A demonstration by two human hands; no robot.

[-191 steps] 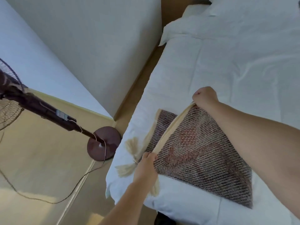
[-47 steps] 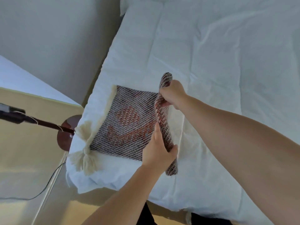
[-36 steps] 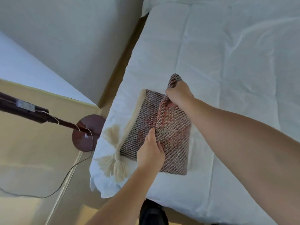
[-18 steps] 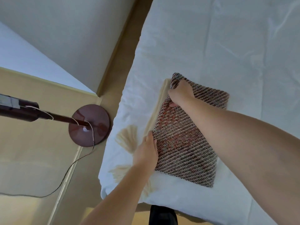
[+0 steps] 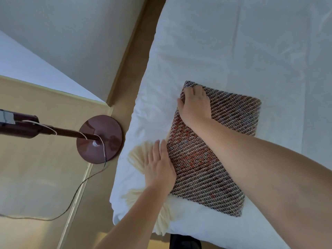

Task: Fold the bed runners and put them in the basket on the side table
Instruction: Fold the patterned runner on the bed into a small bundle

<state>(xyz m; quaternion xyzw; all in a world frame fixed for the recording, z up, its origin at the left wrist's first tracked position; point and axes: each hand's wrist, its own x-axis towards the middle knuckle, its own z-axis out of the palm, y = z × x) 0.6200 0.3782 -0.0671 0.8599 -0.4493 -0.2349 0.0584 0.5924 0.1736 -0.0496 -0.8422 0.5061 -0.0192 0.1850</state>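
Nearest, at the bottom edge, a dark shape [image 5: 185, 241] sits below the mattress, too cropped to identify. Just above it the L forearm comes in over a cream tassel [image 5: 161, 218] hanging off the bed's near edge. A second cream tassel [image 5: 137, 155] fans out on the sheet by the fingertips.

L hand [image 5: 159, 169]: palm down, fingers straight and together, lying flat along the left edge of the folded bed runner [image 5: 206, 164] w/ nothing gripped.

The runner (woven, dark brown/cream w/ red-orange patches) lies folded into a thick rectangle on the white bed [image 5: 242, 42], near its left side and foot end, set at a slant.

R hand [image 5: 195, 105]: palm down on the runner's far-left corner, fingers spread and lightly bent at the corner's edge, thumb on the left side. It presses rather than pinches, as far as can be seen. The R forearm crosses the runner's right half.

Beyond the runner the sheet runs on, lightly creased.

Left of the bed, on the tan floor [image 5: 36, 168], a maroon round fan base [image 5: 99, 139] stands close to the mattress side, its pole [image 5: 27, 125] leaning out of view to the left, and a thin cord [image 5: 80, 186] trails across the floor. Farthest back is a pale wall [image 5: 71, 33].
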